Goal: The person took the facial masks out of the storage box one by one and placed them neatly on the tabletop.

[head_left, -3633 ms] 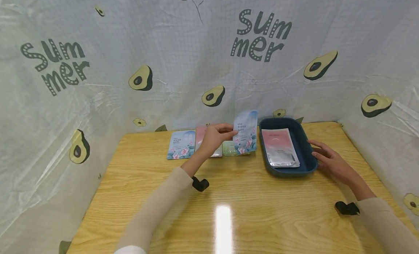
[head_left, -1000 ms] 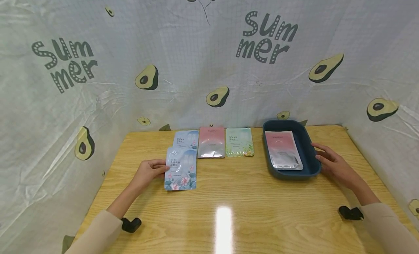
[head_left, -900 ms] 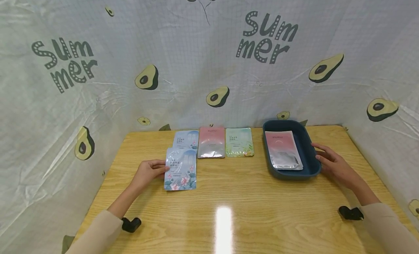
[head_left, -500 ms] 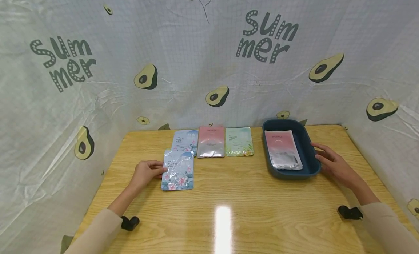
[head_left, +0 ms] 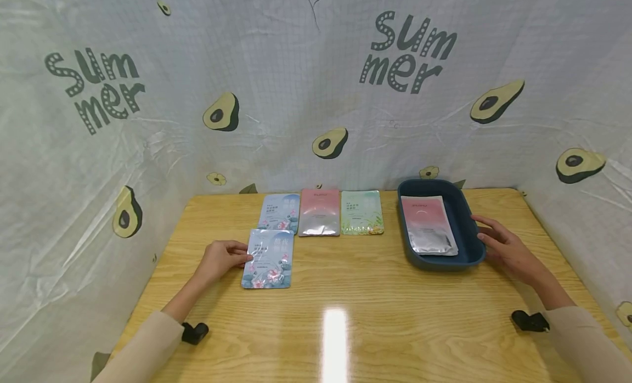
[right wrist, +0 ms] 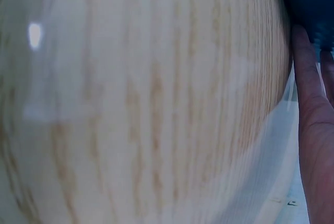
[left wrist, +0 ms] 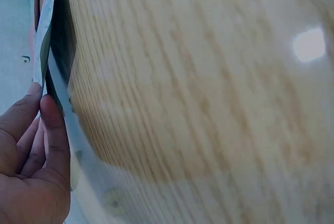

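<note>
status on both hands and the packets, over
Left hand pinches front blue packet; right hand touches dark blue tray; pink packet inside tray; no obstruction visible.

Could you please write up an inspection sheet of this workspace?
Surface: wood-grain table, glare at near middle.
Job's things: rear blue packet, pink packet and green packet in a row; front blue packet at near left; dark blue tray with another pink packet inside, at its left.
Clutter: nothing seen.
Hands: left hand pinches the front blue packet's left edge; right hand touches the tray's right side.
Cables: nothing seen.
Surroundings: pale sheeting with avocado and "summer" print.
</note>
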The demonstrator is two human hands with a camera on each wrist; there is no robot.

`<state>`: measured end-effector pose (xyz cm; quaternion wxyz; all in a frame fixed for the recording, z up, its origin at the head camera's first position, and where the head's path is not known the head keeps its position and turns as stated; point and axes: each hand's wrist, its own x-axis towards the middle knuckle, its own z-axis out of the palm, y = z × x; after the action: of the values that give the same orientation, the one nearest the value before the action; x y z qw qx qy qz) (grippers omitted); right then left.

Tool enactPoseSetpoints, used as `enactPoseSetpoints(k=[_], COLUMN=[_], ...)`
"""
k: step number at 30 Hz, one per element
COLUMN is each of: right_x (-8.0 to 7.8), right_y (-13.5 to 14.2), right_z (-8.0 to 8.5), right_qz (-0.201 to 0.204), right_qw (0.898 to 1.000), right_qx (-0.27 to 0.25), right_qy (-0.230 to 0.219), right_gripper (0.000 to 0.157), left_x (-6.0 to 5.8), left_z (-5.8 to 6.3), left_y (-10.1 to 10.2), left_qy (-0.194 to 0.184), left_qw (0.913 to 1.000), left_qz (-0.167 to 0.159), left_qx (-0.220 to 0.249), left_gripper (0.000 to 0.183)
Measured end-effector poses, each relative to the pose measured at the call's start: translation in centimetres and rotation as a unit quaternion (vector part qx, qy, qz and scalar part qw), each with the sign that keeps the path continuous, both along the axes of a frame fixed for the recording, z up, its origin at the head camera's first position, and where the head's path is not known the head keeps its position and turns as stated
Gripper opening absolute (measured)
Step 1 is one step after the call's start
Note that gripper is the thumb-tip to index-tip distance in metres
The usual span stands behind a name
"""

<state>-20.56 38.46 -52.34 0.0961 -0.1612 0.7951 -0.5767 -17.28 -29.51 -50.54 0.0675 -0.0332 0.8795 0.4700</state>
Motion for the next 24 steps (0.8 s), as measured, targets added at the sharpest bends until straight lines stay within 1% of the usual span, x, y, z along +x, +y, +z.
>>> enactPoseSetpoints(k=[5,13,17,21,24], right_x=[0.0,-0.1,-0.2,-0.3,-0.2], right_y=[0.1,0.1,0.2,0.1,0.0], right_z=[0.0,-0.1,-0.2,-0.2,-0.2], right_qz=[0.001,0.014,0.019,0.018,0.013], right_qw=[1.0,0.999,0.998,0.999,0.999], right_qx=[0.0,-0.033,-0.051,-0.047,-0.034], right_qy=[0.004,-0.003,-0.007,-0.008,-0.005], right_gripper=[0.054,0.054,0.054,0.054,0.054], left_x=[0.3,1.0,1.3,1.5,1.6], left_z=[0.0,0.1,0.0,-0.2,-0.3], left_y=[0.3,0.4,0.1,-0.1,-0.3], left_qy=[-0.008,-0.023,-0.024,-0.029,-0.024], left_qw=[0.9999,0.9996,0.9996,0.9996,0.9997], left_qz=[-0.011,0.003,-0.001,-0.003,-0.007], left_qx=[-0.002,-0.018,-0.014,-0.006,-0.007], left_gripper=[0.032,0.03,0.031,0.031,0.032])
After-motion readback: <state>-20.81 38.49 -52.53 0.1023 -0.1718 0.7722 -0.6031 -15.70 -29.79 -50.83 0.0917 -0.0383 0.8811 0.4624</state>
